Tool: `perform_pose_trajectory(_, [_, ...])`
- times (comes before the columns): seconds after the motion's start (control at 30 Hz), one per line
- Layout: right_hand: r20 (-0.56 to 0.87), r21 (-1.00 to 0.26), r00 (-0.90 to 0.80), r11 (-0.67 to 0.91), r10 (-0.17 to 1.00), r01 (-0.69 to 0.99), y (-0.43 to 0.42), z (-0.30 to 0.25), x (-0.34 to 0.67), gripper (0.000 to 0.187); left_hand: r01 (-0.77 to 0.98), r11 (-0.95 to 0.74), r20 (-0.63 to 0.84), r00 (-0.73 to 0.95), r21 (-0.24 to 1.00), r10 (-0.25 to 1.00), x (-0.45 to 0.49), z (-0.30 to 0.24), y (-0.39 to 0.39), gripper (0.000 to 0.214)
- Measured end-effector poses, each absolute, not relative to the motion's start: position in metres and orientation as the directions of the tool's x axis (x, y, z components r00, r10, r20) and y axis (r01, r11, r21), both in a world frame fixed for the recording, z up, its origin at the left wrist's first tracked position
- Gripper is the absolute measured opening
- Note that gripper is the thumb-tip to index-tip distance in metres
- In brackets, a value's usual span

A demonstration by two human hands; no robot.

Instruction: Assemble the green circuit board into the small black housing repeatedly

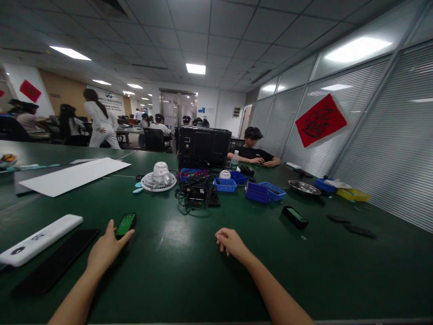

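My left hand (106,246) is at a small black-framed device with a green circuit board face (126,224). Its thumb and index finger are spread apart around the device's near end, and I cannot tell whether they press on it. My right hand (232,243) hovers over or rests on the green table (179,280), fingers curled in and nothing visible in them. A second black device with a green face (295,217) lies farther right. Left of my left hand are a long white casing (40,239) and a long black panel (56,262).
A white fan part (158,183) sits mid-table, beside a black adapter with tangled cables (196,193). Blue bins (225,185), a metal bowl (304,188) and a yellow tray (353,195) stand rightward. Behind a large black monitor-like box (204,146), a person (253,151) sits across the table.
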State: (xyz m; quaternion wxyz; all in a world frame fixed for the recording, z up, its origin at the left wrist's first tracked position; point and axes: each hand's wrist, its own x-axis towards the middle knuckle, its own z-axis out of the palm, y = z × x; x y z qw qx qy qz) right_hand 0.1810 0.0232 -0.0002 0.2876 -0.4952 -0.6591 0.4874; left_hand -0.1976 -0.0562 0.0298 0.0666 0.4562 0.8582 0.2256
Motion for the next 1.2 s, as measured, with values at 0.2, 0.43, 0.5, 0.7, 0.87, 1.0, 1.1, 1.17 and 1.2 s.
perform_pose_trajectory(0.2, [-0.121,-0.919,-0.346,0.026,0.930,0.393,0.020,0.006,0.180,0.012,0.804,0.465,-0.010,-0.497,0.369,0.868,-0.183,0.030,-0.051,0.081])
perform_pose_trajectory(0.43, [-0.136,-0.922,-0.342,0.007,0.930,0.386,0.022,0.003,0.178,0.011,0.900,0.256,0.030,-0.284,0.354,0.958,-0.130,0.027,-0.045,0.071])
perform_pose_trajectory(0.5, [-0.118,-0.931,-0.335,0.013,0.935,0.365,0.022,0.002,0.178,0.011,0.917,0.158,0.078,-0.200,0.367,0.977,-0.111,0.025,-0.042,0.069])
perform_pose_trajectory(0.7, [-0.073,-0.946,-0.318,0.035,0.945,0.322,0.025,-0.003,0.179,0.015,0.901,0.007,0.056,-0.034,0.434,0.998,-0.047,0.016,-0.030,0.072])
perform_pose_trajectory(0.87, [-0.004,-0.943,-0.237,0.075,0.971,0.325,0.033,-0.012,0.183,0.020,0.843,-0.120,0.064,0.101,0.525,0.993,0.002,0.008,-0.012,0.074])
perform_pose_trajectory(1.0, [0.108,-0.916,-0.088,0.133,0.990,0.379,0.038,-0.009,0.190,0.026,0.742,-0.239,0.097,0.230,0.626,0.968,0.027,0.003,0.004,0.071])
perform_pose_trajectory(1.1, [0.198,-0.841,0.013,0.163,0.980,0.515,0.036,-0.003,0.194,0.039,0.626,-0.364,0.147,0.371,0.689,0.917,0.036,0.002,0.012,0.073])
perform_pose_trajectory(1.17, [0.209,-0.747,0.045,0.129,0.977,0.652,0.031,0.000,0.193,0.055,0.570,-0.384,0.136,0.428,0.726,0.893,0.039,-0.001,0.016,0.078])
perform_pose_trajectory(1.2, [0.205,-0.691,0.049,0.109,0.977,0.715,0.029,0.002,0.191,0.064,0.548,-0.380,0.123,0.448,0.745,0.886,0.039,-0.002,0.017,0.079])
